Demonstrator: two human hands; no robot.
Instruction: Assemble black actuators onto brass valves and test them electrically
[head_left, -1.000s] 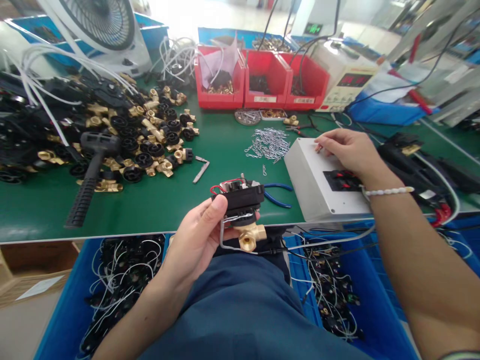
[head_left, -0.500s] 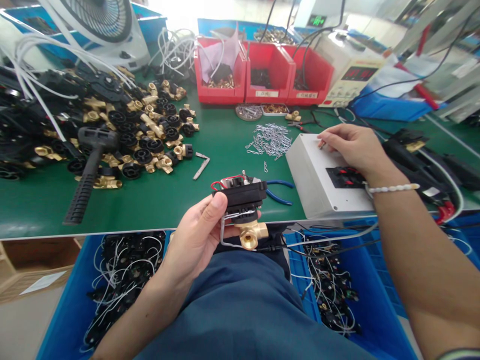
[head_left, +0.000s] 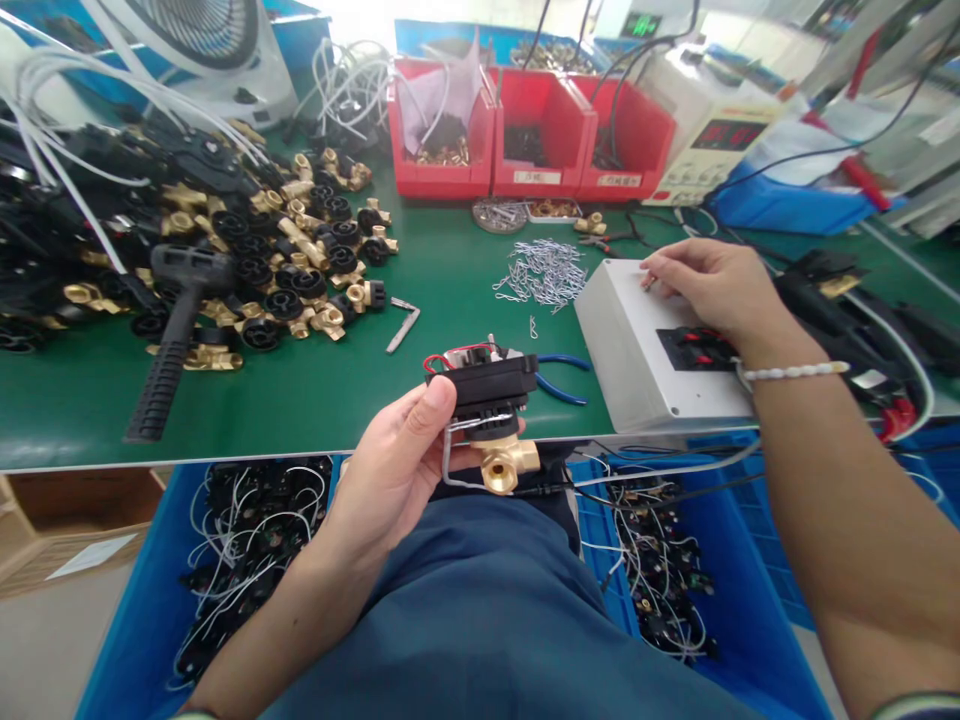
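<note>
My left hand [head_left: 405, 450] is closed around a motorized valve [head_left: 484, 385], thumb on its black actuator housing. Red wires show on top of the housing, a brass valve body [head_left: 502, 465] hangs below it, and a grey cable loops down its side. On the right, my right hand [head_left: 701, 285] rests over a light grey control box [head_left: 626, 345]. Its thumb and forefinger pinch a small metal toggle switch [head_left: 647, 283] on the box's top face. Beside the wrist are black terminals with red tabs [head_left: 697, 348]. Blue-handled pliers [head_left: 562, 380] lie partly hidden behind the valve.
Brass valves with black caps [head_left: 300, 270] heap at the left near a black mallet [head_left: 169, 350]. Cotter pins [head_left: 544, 272] lie mid-table, before red bins [head_left: 536, 140] and a power supply [head_left: 712, 130]. Blue crates [head_left: 135, 600] of wired parts stand below the table edge.
The view has shifted slightly, so the table items sit a little higher in the picture. Both hands keep their holds on the valve and the toggle switch.
</note>
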